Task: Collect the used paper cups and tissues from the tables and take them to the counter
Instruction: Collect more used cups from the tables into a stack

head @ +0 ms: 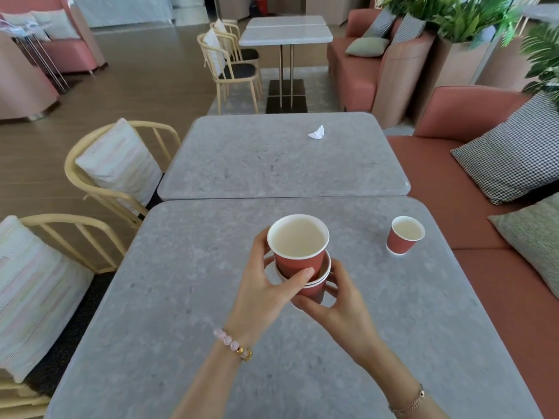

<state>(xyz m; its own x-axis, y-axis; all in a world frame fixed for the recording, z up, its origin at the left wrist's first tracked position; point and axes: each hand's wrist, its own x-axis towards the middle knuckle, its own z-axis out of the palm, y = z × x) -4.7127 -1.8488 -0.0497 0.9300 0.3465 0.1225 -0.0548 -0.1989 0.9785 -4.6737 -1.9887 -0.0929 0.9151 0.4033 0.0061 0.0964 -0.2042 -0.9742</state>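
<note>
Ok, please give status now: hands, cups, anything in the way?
Left hand grips upper cup, right hand grips lower cup, nesting. Third cup upright on near table; tissue on far table. Nothing blocks them.

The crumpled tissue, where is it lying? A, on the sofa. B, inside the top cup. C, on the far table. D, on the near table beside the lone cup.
C: the crumpled tissue lies alone on the far table, beyond the lone paper cup standing on the near table.
</note>
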